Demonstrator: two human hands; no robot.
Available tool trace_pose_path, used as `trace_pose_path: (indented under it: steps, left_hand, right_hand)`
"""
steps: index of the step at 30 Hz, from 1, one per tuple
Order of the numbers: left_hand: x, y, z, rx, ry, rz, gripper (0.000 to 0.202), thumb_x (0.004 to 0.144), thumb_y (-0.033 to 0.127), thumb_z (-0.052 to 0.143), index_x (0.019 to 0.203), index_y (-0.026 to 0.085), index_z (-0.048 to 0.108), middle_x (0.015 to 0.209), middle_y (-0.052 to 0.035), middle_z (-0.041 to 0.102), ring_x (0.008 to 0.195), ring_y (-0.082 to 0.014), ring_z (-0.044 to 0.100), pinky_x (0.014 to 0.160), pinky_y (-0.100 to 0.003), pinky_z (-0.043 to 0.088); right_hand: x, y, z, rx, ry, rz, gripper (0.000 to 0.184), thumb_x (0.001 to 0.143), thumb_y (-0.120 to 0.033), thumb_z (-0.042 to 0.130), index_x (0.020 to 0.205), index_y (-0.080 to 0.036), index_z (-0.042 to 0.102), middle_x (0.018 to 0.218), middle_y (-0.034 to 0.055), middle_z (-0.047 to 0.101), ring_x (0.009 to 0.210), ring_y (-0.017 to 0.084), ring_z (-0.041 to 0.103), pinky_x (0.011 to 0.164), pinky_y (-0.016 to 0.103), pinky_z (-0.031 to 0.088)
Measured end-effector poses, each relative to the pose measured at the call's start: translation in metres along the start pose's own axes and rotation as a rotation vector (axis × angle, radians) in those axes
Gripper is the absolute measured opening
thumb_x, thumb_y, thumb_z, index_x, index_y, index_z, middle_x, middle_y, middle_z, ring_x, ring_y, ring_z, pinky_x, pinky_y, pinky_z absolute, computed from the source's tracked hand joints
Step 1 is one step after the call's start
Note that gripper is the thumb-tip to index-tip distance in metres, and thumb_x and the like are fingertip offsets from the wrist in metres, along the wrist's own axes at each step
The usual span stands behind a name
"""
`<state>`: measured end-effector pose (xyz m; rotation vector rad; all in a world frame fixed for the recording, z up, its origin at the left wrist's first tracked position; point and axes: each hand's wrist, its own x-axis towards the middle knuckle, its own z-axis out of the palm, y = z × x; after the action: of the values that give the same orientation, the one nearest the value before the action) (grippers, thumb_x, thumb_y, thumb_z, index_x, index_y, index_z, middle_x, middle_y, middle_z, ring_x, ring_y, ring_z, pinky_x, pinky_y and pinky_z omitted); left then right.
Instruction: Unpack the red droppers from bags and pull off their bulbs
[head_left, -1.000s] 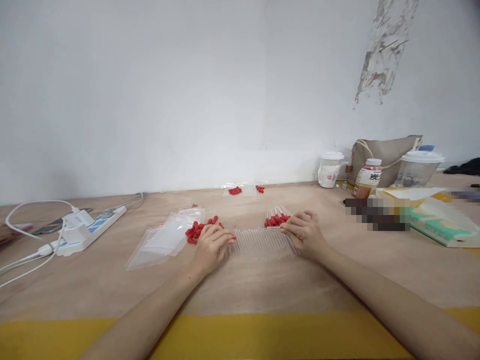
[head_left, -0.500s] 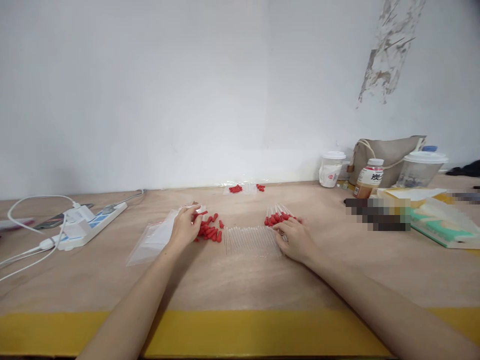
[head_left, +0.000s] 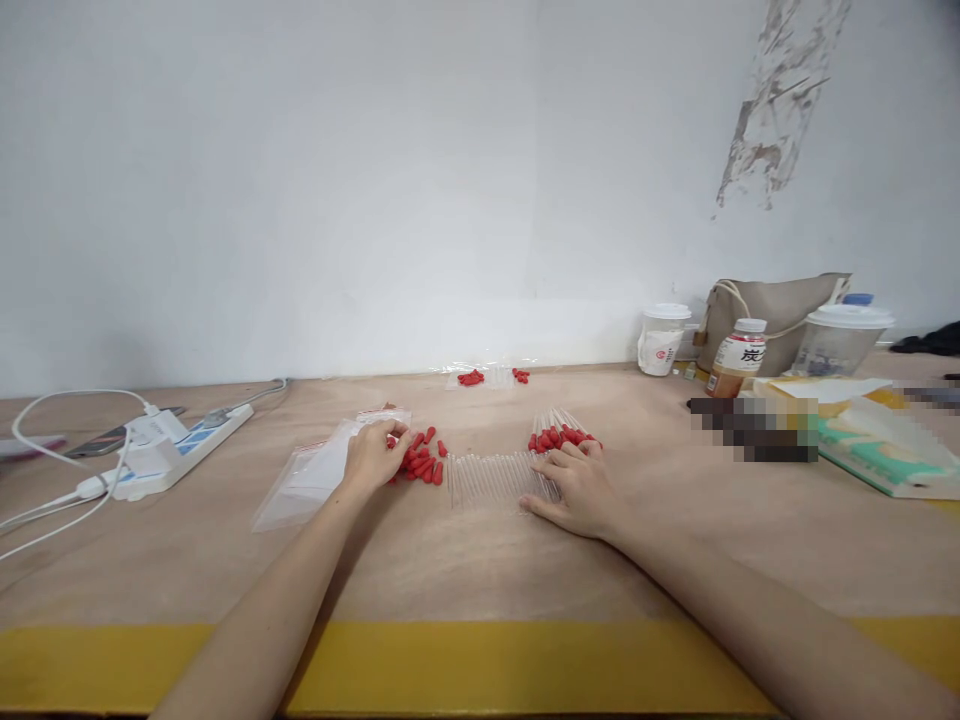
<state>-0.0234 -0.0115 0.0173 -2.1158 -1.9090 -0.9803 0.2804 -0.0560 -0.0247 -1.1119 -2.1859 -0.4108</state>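
Observation:
My left hand (head_left: 375,455) is at the left, its fingers curled together around a red rubber bulb that is mostly hidden. It is beside a loose pile of red rubber bulbs (head_left: 424,465). A row of thin clear dropper tubes (head_left: 487,480) lies side by side in the middle of the table. Over the right end of this row, my right hand (head_left: 577,490) rests with thumb and fingers apart, touching the tubes. Just beyond it, several droppers with red bulbs (head_left: 555,437) lie in a bunch, tubes pointing toward the wall.
Clear plastic bags (head_left: 300,485) lie left of my left hand. By the wall is a bag with red-bulbed droppers (head_left: 471,378). A power strip (head_left: 187,455) with cables is at far left. Rightward stand a paper cup (head_left: 664,340), a bottle (head_left: 739,358) and a tissue pack (head_left: 889,445).
My right hand has moved slightly left and spread its thumb and fingers over the tubes. My left hand has turned in toward the bulb pile, and its fingers now cover the red bulb.

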Motion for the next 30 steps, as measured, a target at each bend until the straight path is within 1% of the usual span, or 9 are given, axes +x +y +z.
trace_pose_path:
  steps: [4, 8, 11, 14, 16, 18, 20, 25, 30]
  left_hand:
    - [-0.001, 0.0, 0.001, 0.035, 0.171, 0.048, 0.025, 0.078, 0.04, 0.046, 0.076, 0.022, 0.062, 0.086, -0.0023, 0.064, 0.084, -0.0206, 0.055, 0.072, -0.03, 0.039]
    - [-0.012, 0.015, 0.005, 0.025, 0.286, 0.17, 0.019, 0.079, 0.035, 0.049, 0.077, 0.021, 0.062, 0.085, -0.0036, 0.063, 0.087, -0.0216, 0.053, 0.08, -0.035, 0.038]
    - [-0.028, 0.035, 0.011, -0.038, 0.205, 0.368, 0.018, 0.081, 0.031, 0.048, 0.079, 0.021, 0.063, 0.084, -0.0037, 0.062, 0.086, -0.02, 0.053, 0.08, -0.036, 0.038]
    - [-0.046, 0.056, 0.018, -0.117, 0.007, 0.598, 0.016, 0.081, 0.03, 0.049, 0.085, 0.022, 0.062, 0.093, -0.0044, 0.061, 0.091, -0.0193, 0.052, 0.084, -0.037, 0.038]
    - [-0.054, 0.066, 0.023, -0.164, -0.115, 0.688, 0.019, 0.08, 0.033, 0.052, 0.093, 0.023, 0.062, 0.101, -0.0049, 0.059, 0.098, -0.0195, 0.051, 0.087, -0.036, 0.039]
    - [-0.058, 0.071, 0.028, -0.19, -0.161, 0.688, 0.025, 0.079, 0.035, 0.053, 0.099, 0.023, 0.06, 0.108, -0.0056, 0.057, 0.104, -0.02, 0.049, 0.089, -0.037, 0.039]
    - [-0.058, 0.072, 0.031, -0.194, -0.15, 0.642, 0.03, 0.077, 0.039, 0.055, 0.103, 0.023, 0.059, 0.111, -0.0066, 0.056, 0.106, -0.021, 0.049, 0.09, -0.038, 0.039]
    - [-0.053, 0.064, 0.033, -0.154, -0.174, 0.622, 0.044, 0.072, 0.048, 0.058, 0.11, 0.025, 0.057, 0.116, -0.0084, 0.054, 0.114, -0.0255, 0.044, 0.096, -0.046, 0.033]
    - [-0.047, 0.051, 0.029, -0.102, -0.222, 0.602, 0.049, 0.073, 0.052, 0.055, 0.116, 0.027, 0.052, 0.124, -0.0063, 0.049, 0.121, -0.0257, 0.036, 0.101, -0.048, 0.025]
  right_hand:
    - [0.001, 0.002, 0.0, -0.003, 0.042, 0.028, 0.035, 0.075, -0.053, 0.051, 0.087, -0.022, 0.064, 0.082, 0.0051, 0.064, 0.078, 0.019, 0.051, 0.076, 0.036, 0.027]
    - [0.003, 0.012, 0.002, 0.037, 0.098, 0.163, 0.025, 0.082, -0.039, 0.046, 0.085, -0.023, 0.065, 0.077, 0.003, 0.066, 0.074, 0.017, 0.054, 0.072, 0.033, 0.028]
    - [0.005, 0.025, 0.002, 0.085, 0.117, 0.277, 0.023, 0.083, -0.032, 0.044, 0.085, -0.024, 0.065, 0.08, 0.0019, 0.067, 0.074, 0.017, 0.057, 0.07, 0.032, 0.028]
    - [0.005, 0.039, 0.001, 0.096, 0.109, 0.391, 0.021, 0.081, -0.028, 0.044, 0.083, -0.024, 0.065, 0.081, 0.0021, 0.068, 0.076, 0.019, 0.058, 0.069, 0.032, 0.028]
    - [0.005, 0.048, 0.0, 0.087, 0.094, 0.445, 0.02, 0.08, -0.028, 0.046, 0.081, -0.023, 0.065, 0.08, 0.0025, 0.067, 0.077, 0.019, 0.057, 0.068, 0.032, 0.028]
    - [0.005, 0.054, 0.0, 0.079, 0.073, 0.48, 0.019, 0.078, -0.029, 0.047, 0.079, -0.022, 0.065, 0.079, 0.0028, 0.066, 0.077, 0.019, 0.057, 0.067, 0.031, 0.028]
    - [0.005, 0.057, 0.0, 0.065, 0.054, 0.506, 0.02, 0.077, -0.033, 0.049, 0.075, -0.023, 0.065, 0.076, 0.0029, 0.065, 0.076, 0.019, 0.056, 0.064, 0.031, 0.027]
    - [0.006, 0.059, 0.001, 0.018, 0.024, 0.494, 0.024, 0.073, -0.043, 0.052, 0.079, -0.025, 0.067, 0.078, 0.0032, 0.063, 0.078, 0.02, 0.054, 0.064, 0.031, 0.024]
    - [0.013, 0.057, 0.006, -0.018, 0.101, 0.571, 0.027, 0.076, -0.043, 0.047, 0.08, -0.022, 0.063, 0.08, 0.003, 0.062, 0.082, 0.019, 0.053, 0.068, 0.032, 0.024]
